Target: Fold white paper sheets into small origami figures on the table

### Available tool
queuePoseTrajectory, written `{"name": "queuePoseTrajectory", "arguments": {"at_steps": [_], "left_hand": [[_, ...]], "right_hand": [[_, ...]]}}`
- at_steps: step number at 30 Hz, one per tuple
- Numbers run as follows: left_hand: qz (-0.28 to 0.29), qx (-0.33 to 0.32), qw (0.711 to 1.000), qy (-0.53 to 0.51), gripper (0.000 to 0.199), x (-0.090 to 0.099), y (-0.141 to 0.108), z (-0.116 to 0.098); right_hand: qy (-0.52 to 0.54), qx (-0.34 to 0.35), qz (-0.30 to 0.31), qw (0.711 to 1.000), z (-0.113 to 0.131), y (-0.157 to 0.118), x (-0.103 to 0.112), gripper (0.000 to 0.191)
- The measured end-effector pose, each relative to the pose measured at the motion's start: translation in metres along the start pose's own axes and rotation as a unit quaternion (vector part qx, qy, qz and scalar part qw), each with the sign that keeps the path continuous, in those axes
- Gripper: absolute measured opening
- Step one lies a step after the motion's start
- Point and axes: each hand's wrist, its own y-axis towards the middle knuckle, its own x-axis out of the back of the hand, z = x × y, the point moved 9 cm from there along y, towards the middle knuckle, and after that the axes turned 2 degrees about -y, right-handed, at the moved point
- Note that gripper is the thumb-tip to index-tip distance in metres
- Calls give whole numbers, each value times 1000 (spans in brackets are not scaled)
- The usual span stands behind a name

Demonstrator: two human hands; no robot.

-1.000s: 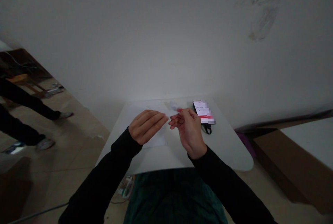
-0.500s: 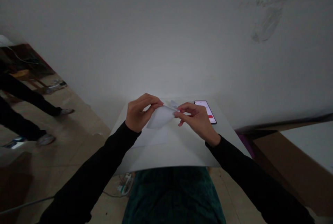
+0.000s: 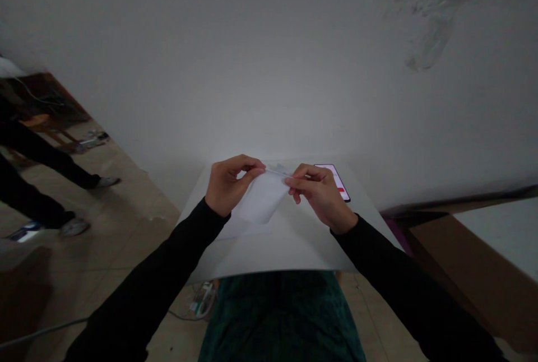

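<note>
A small white sheet of paper (image 3: 264, 199) hangs from both hands above the table, its top edge stretched between them. My left hand (image 3: 230, 184) pinches the upper left corner between thumb and fingers. At the upper right corner, my right hand (image 3: 320, 193) pinches it the same way. Beneath it, another white sheet (image 3: 229, 230) lies flat on the white table (image 3: 290, 253), partly hidden by the held paper and my left hand. Just behind the held edge shows a small pale piece (image 3: 281, 168), too unclear to name.
Behind my right hand lies a phone (image 3: 342, 185) with a lit screen. The white wall (image 3: 269, 70) rises at the table's far edge. A cardboard box (image 3: 471, 261) stands at the right. Another person's legs (image 3: 50, 152) are at the left, and cables (image 3: 204, 303) lie below the table.
The held paper has swung down and now hangs flatter toward me, showing more of its face. My two hands have shifted slightly right, still pinching its top edge.
</note>
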Motion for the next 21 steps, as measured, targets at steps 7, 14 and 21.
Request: {"name": "queuePoseTrajectory", "arguments": {"at_steps": [7,14,21], "left_hand": [[-5,32,999,-19,13,-3,2,13],[-23,51,998,-32,15,-4,1,18],[-35,81,995,-53,16,-3,0,30]], "right_hand": [[-8,-6,16,1000,-1,1,-5,23],[-6,0,-17,1000,-4,8,1,24],[-53,-6,-51,997,-8,13,13,23]]}}
